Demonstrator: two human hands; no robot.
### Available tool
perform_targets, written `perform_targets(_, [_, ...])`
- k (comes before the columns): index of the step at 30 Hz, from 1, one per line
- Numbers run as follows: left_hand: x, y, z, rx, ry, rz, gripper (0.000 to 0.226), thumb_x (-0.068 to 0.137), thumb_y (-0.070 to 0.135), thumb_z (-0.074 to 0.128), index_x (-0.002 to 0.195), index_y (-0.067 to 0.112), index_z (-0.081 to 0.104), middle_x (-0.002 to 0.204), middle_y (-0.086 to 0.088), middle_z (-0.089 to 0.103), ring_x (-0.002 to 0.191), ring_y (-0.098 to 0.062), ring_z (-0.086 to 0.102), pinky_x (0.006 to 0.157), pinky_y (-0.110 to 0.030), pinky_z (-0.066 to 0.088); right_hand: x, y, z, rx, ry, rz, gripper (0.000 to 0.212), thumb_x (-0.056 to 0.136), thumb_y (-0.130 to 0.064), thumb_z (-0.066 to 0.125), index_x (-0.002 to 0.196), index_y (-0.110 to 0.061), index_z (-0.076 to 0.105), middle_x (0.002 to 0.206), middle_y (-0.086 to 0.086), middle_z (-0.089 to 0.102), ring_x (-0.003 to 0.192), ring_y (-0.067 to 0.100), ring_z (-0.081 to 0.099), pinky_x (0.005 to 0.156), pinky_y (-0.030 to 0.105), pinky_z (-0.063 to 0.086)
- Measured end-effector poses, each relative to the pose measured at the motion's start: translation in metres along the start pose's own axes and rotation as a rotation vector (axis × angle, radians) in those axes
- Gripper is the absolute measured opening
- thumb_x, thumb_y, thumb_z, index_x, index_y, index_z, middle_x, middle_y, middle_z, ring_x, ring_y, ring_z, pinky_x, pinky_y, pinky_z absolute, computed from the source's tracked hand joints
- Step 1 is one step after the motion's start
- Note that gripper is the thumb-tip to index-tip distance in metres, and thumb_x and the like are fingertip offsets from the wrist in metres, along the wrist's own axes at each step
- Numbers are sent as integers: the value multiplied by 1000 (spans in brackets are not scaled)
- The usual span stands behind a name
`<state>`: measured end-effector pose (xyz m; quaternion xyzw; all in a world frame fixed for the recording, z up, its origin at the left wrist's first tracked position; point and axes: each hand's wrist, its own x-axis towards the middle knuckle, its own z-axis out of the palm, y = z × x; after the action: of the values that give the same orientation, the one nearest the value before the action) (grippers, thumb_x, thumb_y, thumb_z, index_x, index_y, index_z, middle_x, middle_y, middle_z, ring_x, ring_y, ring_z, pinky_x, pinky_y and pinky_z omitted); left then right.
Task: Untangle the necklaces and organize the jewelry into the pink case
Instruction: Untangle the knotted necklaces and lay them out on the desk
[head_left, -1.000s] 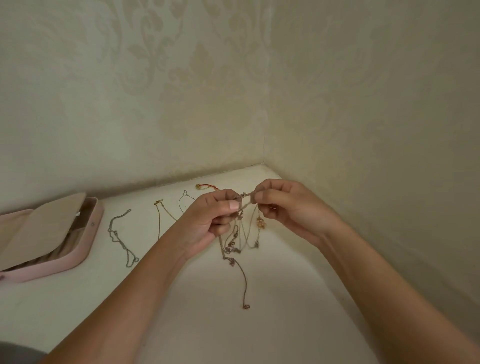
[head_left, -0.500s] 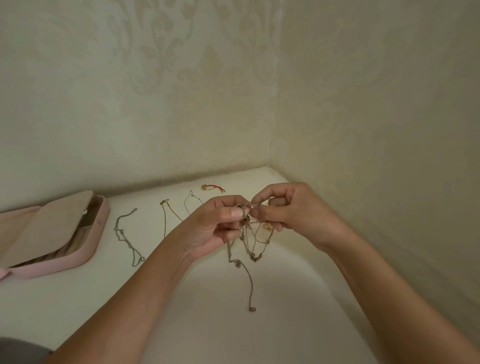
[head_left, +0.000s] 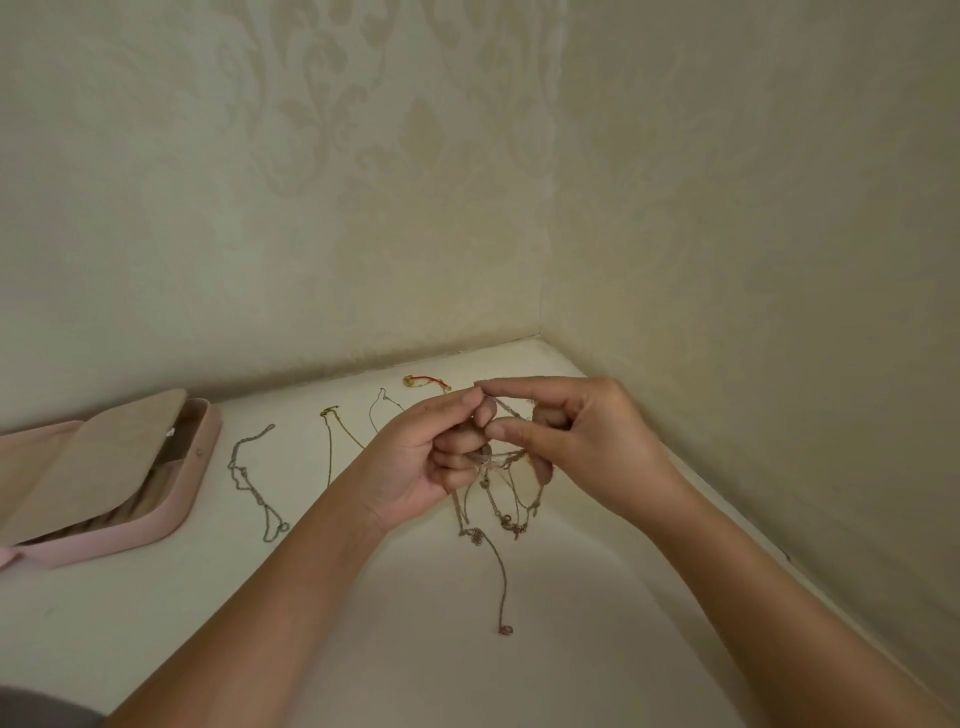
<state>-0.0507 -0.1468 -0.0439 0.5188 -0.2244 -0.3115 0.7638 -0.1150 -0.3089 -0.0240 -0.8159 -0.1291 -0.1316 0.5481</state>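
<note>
Head view: tangled necklaces (head_left: 511, 525) held over the worktop (head_left: 441, 649), pink case (head_left: 156, 525) open at far left.
They are pinched in a narrow grip by left hand (head_left: 431, 457) and right hand (head_left: 576, 441); they should be eased apart gently, never tugged.

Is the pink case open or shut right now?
Open: the case has its beige flap lifted, and the padded interior shows beneath it.

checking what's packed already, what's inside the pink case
Beige ridged padding shows along the open edge of the pink case. A beige flap covers most of the interior, so any jewelry under it cannot be seen.
</note>
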Motion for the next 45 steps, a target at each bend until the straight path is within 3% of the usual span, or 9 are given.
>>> perform_targets(3, [-1,3,0,-8,47,-2,29,84,37,50,61,24,60,54,10,12,47,-7,7,39,-16,11,4,-1,-2,123,-24,97,12,84,-13,70,95,-19,72,63,16,67,36,6,43,44,16,37])
perform_targets(8, [-1,4,1,-2,78,23,28,84,36,47,62,24,61,55,9,9,47,-8,7,40,-18,8,9,7,-12,337,-204,317,4,81,-17,69,81,-13,71,82,2,72,46,9,41,49,13,39])
perform_targets(12, [-2,5,0,-6,97,45,26,83,37,48,67,25,66,55,8,8,47,-9,7,37,-15,12,11,12,-16,507,-237,374,9,70,-16,69,78,-15,74,78,-1,69,49,6,48,52,13,44])
perform_targets(21, [-5,9,1,-4,94,53,23,87,35,54,77,29,73,54,9,7,46,-8,5,38,-17,8,11,16,-12,359,-134,337,15,70,-24,71,80,-13,74,69,0,68,54,7,54,63,20,49])
perform_targets(29, [-5,9,4,-15,110,40,29,82,33,47,80,28,76,55,8,5,45,-9,4,36,-16,7,12,9,-26,268,3,302,24,74,-35,66,85,-16,76,41,-8,29,46,10,24,52,15,29])
perform_targets(33, [-4,9,0,-5,103,53,16,80,37,59,76,27,72,54,9,7,44,-8,6,36,-15,10,11,8,-29,253,9,247,19,82,-26,62,89,-13,75,51,-11,53,49,7,34,54,10,35])
perform_targets(37, [-3,8,-3,17,119,51,22,83,35,52,67,27,64,55,9,8,45,-9,5,34,-14,13,11,9,-30,292,-60,241,13,85,-15,60,81,-12,72,83,-6,73,77,7,61,64,7,42])
perform_targets(42, [-2,8,-3,-7,105,39,26,83,33,47,65,25,64,54,9,8,44,-9,5,36,-16,9,12,12,-28,343,-102,265,12,87,-13,61,91,-7,71,60,0,41,50,10,37,56,20,42])
perform_targets(45, [-2,7,-3,0,96,30,26,83,33,47,65,25,64,54,9,7,44,-8,5,37,-17,7,11,7,-26,234,-95,236,22,78,-27,68,95,-15,75,57,1,41,49,10,34,48,19,33])
